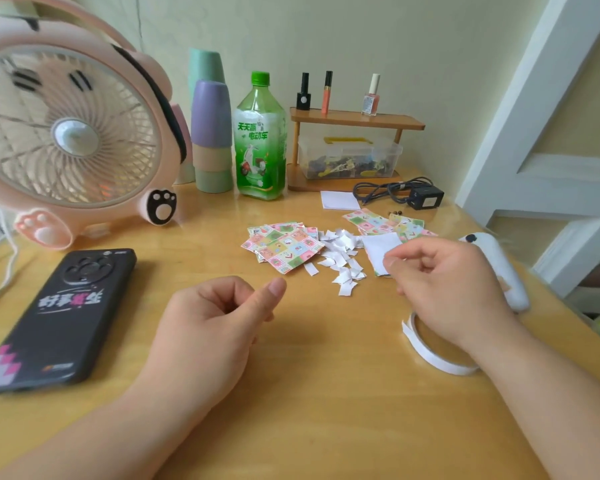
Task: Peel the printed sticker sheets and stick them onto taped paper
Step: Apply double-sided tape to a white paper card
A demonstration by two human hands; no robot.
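On the glossy wooden table, the right hand pinches a thin, roughly square white sheet by its near edge. It has no clear long axis, and its far edge faces the wall. The left hand is clenched, holding nothing. Two piles of checkered sticker sheets lie beyond, a left pile and a right pile, with torn white scraps between. One tape ring lies beneath the right wrist.
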